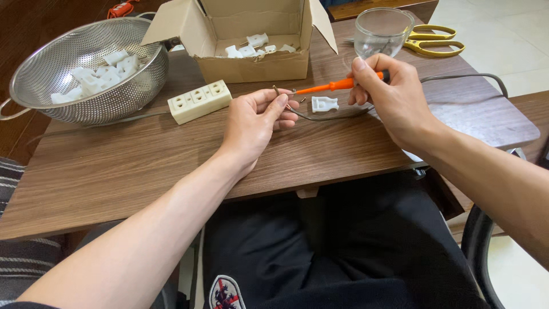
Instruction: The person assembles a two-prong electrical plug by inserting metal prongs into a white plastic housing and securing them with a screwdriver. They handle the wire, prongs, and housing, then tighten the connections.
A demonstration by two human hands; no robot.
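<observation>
- Hands of one person work above a brown wooden table (pixel 143 166), seen from the head camera looking down.
- Left hand (pixel 254 123) lies palm up on the table; thumb and fingers are closed around the end of a thin grey cable (pixel 326 118), pinching it near the bare wire tips that stick up just beside the fingers.
- Right hand (pixel 392 94) is closed around the black end of a slim orange screwdriver (pixel 334 86); the tool points to the left, and its metal tip comes just beside the wire end held in the left hand.
- Grey cable runs from the left hand under the right hand and then curves away over the table to the right edge.
- Small white plastic plug part (pixel 324 103) lies on the table between the two hands, just under the screwdriver.
- Cream rectangular socket strip (pixel 200 101) lies left of the left hand, near it but not touching.
- Round steel colander (pixel 86 71) stands at the far left and holds many white plastic parts.
- Open brown cardboard box (pixel 251 43) behind the strip holds more white parts.
- Clear drinking glass (pixel 382 31) stands behind the right hand, and yellow-handled scissors (pixel 434 40) lie just beside it.
</observation>
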